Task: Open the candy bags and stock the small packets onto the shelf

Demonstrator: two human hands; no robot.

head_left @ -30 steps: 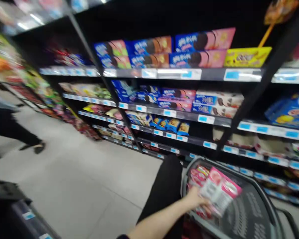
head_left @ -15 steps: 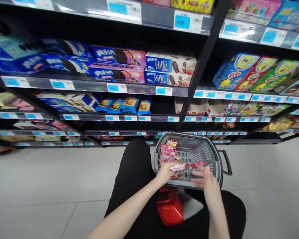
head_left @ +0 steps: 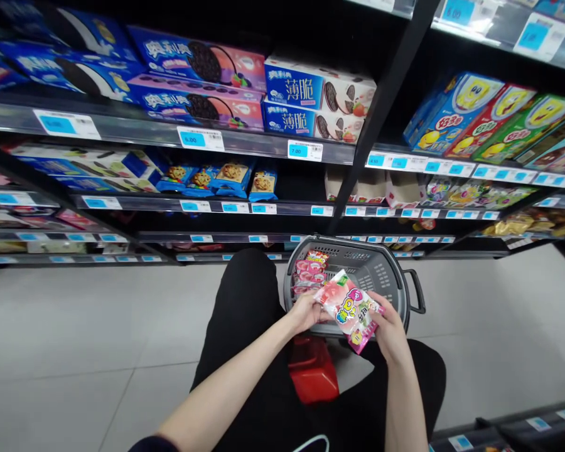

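A pink candy bag [head_left: 349,309] with colourful lettering is held printed side up between both hands. My left hand [head_left: 306,312] grips its left edge, with some fingers hidden beneath it. My right hand [head_left: 390,328] is closed on its right edge, thumb on the front. Below the bag is a grey shopping basket [head_left: 395,251], between my knees. Several pink and red packets [head_left: 309,274] lie along the basket's left side, partly covered by the bag and my left hand.
In front stand shelves with blue cookie boxes [head_left: 202,103], small blue cookie packs [head_left: 230,177] and bright snack boxes [head_left: 489,119]. A red stool-like object [head_left: 313,370] is between my legs. Another shelf edge [head_left: 513,430] cuts into the lower right. Tiled floor [head_left: 75,326] lies around me.
The bag has turned from edge-on to showing its printed front. My right hand, open and blurred before, has closed on its right edge. The view has shifted nearer the shelves.
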